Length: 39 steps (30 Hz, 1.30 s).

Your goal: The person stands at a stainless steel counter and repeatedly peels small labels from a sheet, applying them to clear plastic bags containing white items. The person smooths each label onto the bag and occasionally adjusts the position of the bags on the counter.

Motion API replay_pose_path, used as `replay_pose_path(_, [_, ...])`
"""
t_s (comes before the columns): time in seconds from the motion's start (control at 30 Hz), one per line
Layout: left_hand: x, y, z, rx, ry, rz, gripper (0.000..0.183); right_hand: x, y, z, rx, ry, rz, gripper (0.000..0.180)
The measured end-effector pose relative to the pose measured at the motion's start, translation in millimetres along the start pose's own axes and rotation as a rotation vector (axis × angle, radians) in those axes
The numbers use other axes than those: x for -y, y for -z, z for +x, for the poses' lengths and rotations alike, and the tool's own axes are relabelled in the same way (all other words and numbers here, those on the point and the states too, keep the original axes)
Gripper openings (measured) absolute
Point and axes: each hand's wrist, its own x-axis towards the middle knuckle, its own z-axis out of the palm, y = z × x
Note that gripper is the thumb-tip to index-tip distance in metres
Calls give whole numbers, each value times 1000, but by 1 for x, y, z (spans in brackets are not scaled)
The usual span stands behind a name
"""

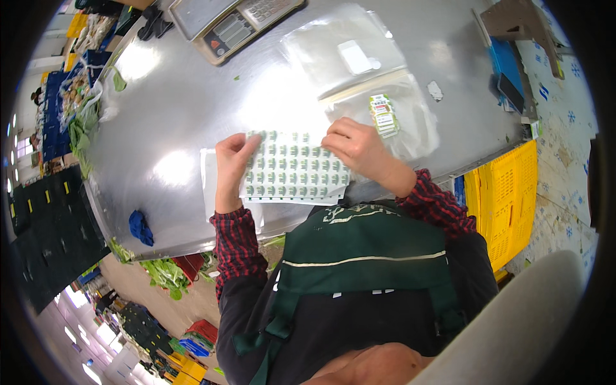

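Note:
A sheet of small green-and-white stickers [293, 166] lies across the near side of the metal table. My left hand [235, 159] pinches its upper left corner between thumb and fingers. At the sheet's upper right edge is my right hand [353, 147], fingers bent; whether a sticker is between the fingertips is hidden. Clear plastic bags [346, 62] lie beyond my right hand, with a green-edged printed label [383, 115] on the nearer one. A blank white label [355, 57] shows on the farther part. White sheets [208, 178] stick out left of my left wrist.
A weighing scale [231, 33] stands at the table's far side. A blue crumpled cloth or glove [140, 227] lies near the left corner, a dark phone [511, 93] by the right edge. Yellow plastic crates [510, 202] are beside the table; leafy greens [166, 276] sit below its near-left edge.

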Motion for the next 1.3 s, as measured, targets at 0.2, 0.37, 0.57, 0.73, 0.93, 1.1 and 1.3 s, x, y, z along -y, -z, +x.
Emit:
replay_pose_path(0.2, [110,44,14,-126,-121,507,23,-91,42,-51,-502,-824,589,6])
replay_pose_path(0.37, [73,-56,27,-204,-528,483,28,-158,53,-76,-538,-971,401,14])
replay_pose_path(0.57, [49,-185,47,474,-839,663,35,-156,50,-61,-313,-928,-315,20])
replay_pose_path(0.73, [58,-194,66,474,-892,606,19,-185,116,-101,-818,-876,252,25])
replay_pose_path(0.93, [49,-173,89,254,-161,-109,13,-159,156,-100,-977,-814,572,20])
replay_pose_path(1.1, [35,-172,64,-11,-483,-20,13,-173,70,-80,-567,-754,164,18])
replay_pose_path(1.3, [66,-191,40,492,-819,684,29,-164,57,-60,-412,-754,-426,20])
